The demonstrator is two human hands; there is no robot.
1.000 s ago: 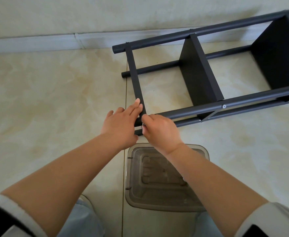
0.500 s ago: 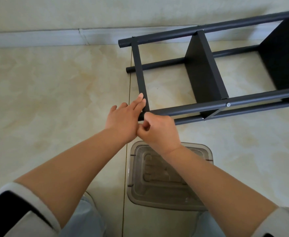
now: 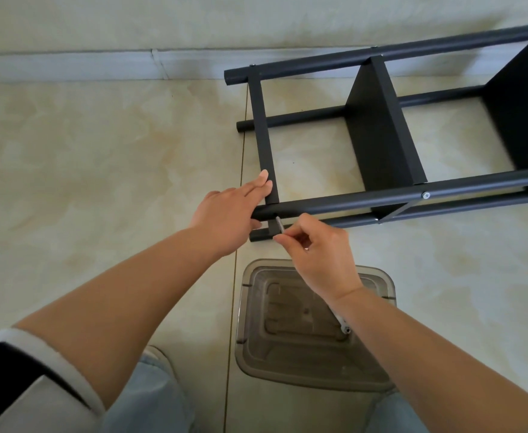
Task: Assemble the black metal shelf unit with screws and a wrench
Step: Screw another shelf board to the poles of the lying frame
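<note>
The pale marbled tile floor point(image 3: 84, 157) carries the black shelf frame point(image 3: 381, 126) lying on its side at two o'clock; a clear plastic box point(image 3: 256, 354) sits at six o'clock.

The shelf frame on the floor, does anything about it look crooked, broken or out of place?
Nothing stands out. The black shelf frame lies on its side on the tiled floor with its bars and panels square. The left hand steadies the near corner while the right hand pinches a small silvery tool there.
</note>
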